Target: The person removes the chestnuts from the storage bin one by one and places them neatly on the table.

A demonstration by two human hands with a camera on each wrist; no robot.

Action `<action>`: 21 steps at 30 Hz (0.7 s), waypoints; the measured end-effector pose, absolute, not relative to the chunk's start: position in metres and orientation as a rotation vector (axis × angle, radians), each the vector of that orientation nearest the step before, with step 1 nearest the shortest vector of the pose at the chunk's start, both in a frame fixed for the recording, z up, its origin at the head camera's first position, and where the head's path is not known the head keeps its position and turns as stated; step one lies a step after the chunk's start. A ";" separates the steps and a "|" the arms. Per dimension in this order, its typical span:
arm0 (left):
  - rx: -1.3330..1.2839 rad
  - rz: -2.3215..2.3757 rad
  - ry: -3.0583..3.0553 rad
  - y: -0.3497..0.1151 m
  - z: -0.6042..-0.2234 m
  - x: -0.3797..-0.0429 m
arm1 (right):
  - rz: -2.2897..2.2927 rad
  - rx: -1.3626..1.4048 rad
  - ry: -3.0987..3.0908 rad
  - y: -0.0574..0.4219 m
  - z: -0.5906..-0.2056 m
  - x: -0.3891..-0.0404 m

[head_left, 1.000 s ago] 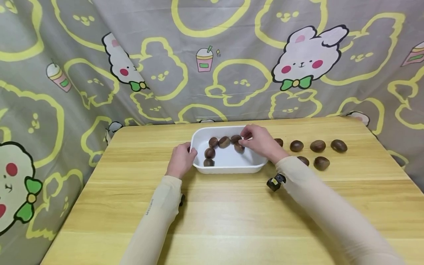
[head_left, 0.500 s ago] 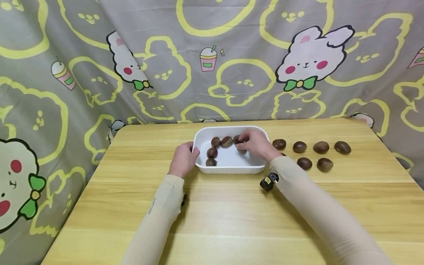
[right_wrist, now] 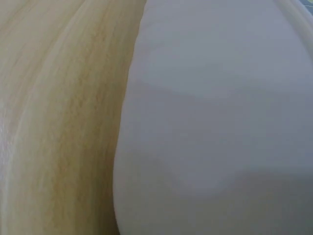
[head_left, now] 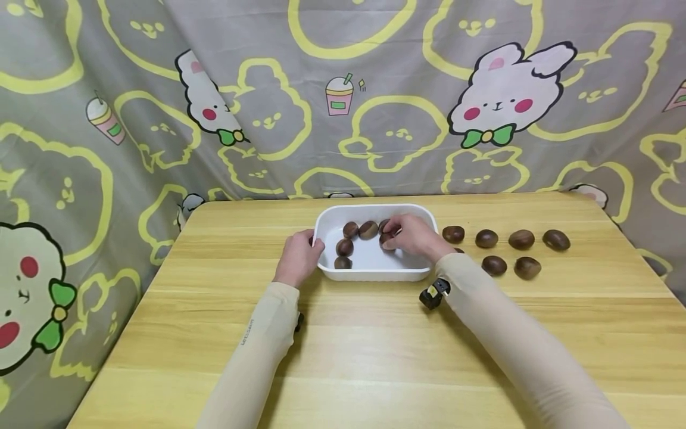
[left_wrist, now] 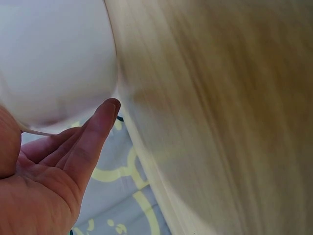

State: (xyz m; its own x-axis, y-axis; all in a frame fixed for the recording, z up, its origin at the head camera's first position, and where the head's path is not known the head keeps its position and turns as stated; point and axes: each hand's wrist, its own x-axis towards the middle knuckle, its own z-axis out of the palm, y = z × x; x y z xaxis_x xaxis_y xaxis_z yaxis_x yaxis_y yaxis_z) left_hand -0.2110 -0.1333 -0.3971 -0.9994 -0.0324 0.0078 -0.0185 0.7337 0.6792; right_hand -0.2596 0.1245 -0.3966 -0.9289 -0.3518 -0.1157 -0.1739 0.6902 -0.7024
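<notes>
A white rectangular tub [head_left: 375, 275] stands on the table. My left hand [head_left: 298, 257] holds its left end, thumb over the rim and fingers along the outside; the left wrist view shows these fingers [left_wrist: 90, 147] against the white wall. Inside the tub, my right hand [head_left: 411, 234] pinches a chestnut [head_left: 386, 241] between thumb and fingers, near the right end. Behind those fingers another chestnut [head_left: 383, 225] is partly covered. More chestnuts [head_left: 368, 230] curve along the tub's back and left side. Only the tub's outer wall [right_wrist: 210, 122] and table appear in the right wrist view.
To the right of the tub, several loose chestnuts [head_left: 521, 239] lie in two rough rows; one in the front row is mostly hidden by the right wrist. A patterned grey curtain [head_left: 386, 155] hangs behind the wooden table [head_left: 364, 351].
My right hand has lowered and shifted slightly left within the tub, onto the chestnut near its right end. The left hand keeps its hold on the tub. The head view has shifted slightly.
</notes>
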 end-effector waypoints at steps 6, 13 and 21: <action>0.041 -1.128 -2.918 -0.134 -0.396 -0.211 | -1.113 -0.446 2.628 0.124 -0.398 -0.260; 0.034 -1.128 -2.918 -0.133 -0.397 -0.211 | -1.163 -0.447 2.586 0.125 -0.395 -0.259; 0.039 -1.112 -2.921 -0.134 -0.398 -0.210 | -1.208 -0.508 2.579 0.125 -0.392 -0.257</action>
State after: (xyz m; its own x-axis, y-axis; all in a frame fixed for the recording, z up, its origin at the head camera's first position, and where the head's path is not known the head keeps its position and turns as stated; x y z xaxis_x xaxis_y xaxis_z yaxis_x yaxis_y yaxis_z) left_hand -0.2104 -0.1335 -0.3979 -0.9996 -0.0290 0.0058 -0.0178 0.7465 0.6652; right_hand -0.2570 0.1249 -0.3916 -0.9085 -0.4110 -0.0753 -0.2053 0.5962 -0.7762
